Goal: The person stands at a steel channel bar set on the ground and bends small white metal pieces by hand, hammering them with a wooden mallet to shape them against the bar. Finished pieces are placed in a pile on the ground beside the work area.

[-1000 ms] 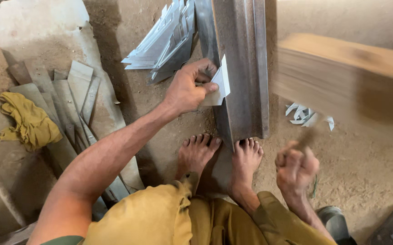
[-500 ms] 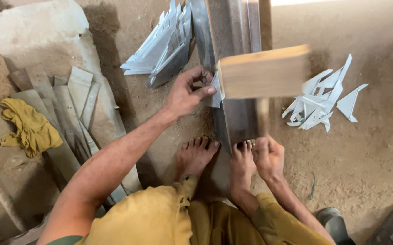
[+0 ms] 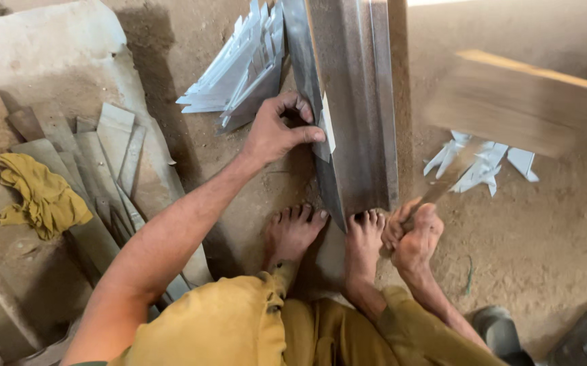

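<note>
Left hand (image 3: 276, 132) pinches a small metal piece (image 3: 326, 132) against the edge of a long steel angle bar (image 3: 351, 108), fingers curled, thumb on top. The bar lies on the dirt floor (image 3: 551, 230), its near end between the bare feet (image 3: 327, 237). Right hand (image 3: 414, 234) is a closed fist round the handle of a wooden mallet (image 3: 517, 102), head raised and blurred, well above the bar. Pile of cut metal strips (image 3: 239, 71) just left of the bar, small offcuts (image 3: 483, 166) right. Yellow rag (image 3: 39, 196) on flat slats (image 3: 103, 156) far left.
</note>
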